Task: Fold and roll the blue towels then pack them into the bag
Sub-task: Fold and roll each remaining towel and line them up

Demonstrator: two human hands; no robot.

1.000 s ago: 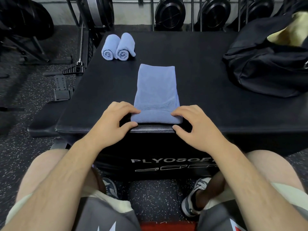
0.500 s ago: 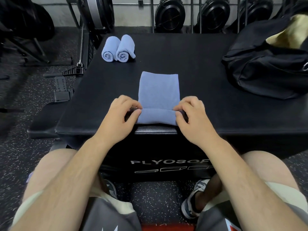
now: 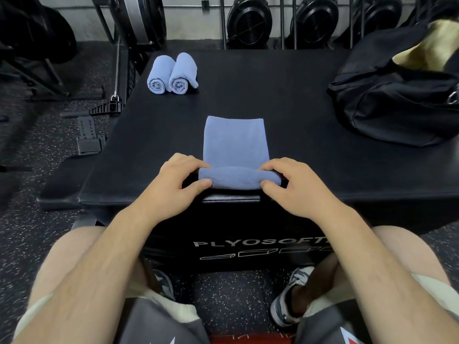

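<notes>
Head view is looking down on a black padded tabletop with white lettering showing on its front face. A folded blue towel is lying near the middle of the near edge, its near end turned up into a short roll that is running parallel to that edge, while the flat remainder is stretching toward the far edge. The left hand is gripping the left end of the roll, fingers curling over the top and thumb pressing against the near side. The right hand is gripping the right end the same way, fingers curving over the roll and thumb tucking in below it. Both hands are clamping on the towel, well apart from each other with the roll spanning between them.

Two rolled blue towels are lying side by side and touching near the far left corner, their spiral ends facing the near edge. A black bag is sitting at the right edge toward the far side, its top gaping and showing a pale yellowish lining or cloth inside; which one cannot be told. Round black fan-like machines are standing in a row beyond the far edge, and speckled rubber floor is lying off the left edge.
</notes>
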